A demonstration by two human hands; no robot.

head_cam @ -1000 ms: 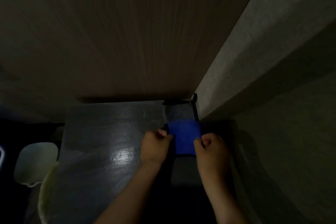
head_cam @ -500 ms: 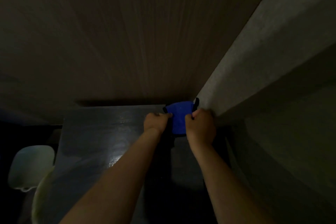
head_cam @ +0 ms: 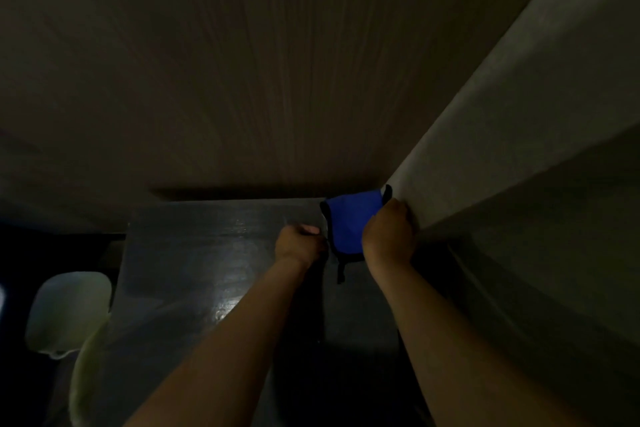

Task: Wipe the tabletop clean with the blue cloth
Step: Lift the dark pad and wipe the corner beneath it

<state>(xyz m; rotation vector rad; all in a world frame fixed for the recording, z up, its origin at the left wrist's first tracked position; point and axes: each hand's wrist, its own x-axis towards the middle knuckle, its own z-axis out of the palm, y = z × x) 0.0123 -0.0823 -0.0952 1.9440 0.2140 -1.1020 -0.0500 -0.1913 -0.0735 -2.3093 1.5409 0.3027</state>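
So the blue cloth (head_cam: 351,222) has gone from the middle-right of the tabletop (head_cam: 207,253) a second ago all the way up into the far right corner, where the wood-panel wall (head_cam: 277,80) meets the grey side wall (head_cam: 502,132). Both arms have stretched out a lot to get it there. My read: that's one full push along the right-hand strip, so the corner is getting covered, but the whole left side with the shiny glare patch looks like it's yet to be done.

Pose now: the left hand (head_cam: 300,244) is curled shut on the cloth's left edge, the right hand (head_cam: 389,237) is closed on its right edge, knuckles just about touching the side wall. The cloth is stretched between them, dark trim showing, a little loop tag hanging off the near corner. Can't tell if it's pressed flat or slightly lifted, it's really dim. There's a pale chair (head_cam: 69,312) off to the left, well apart from all this.
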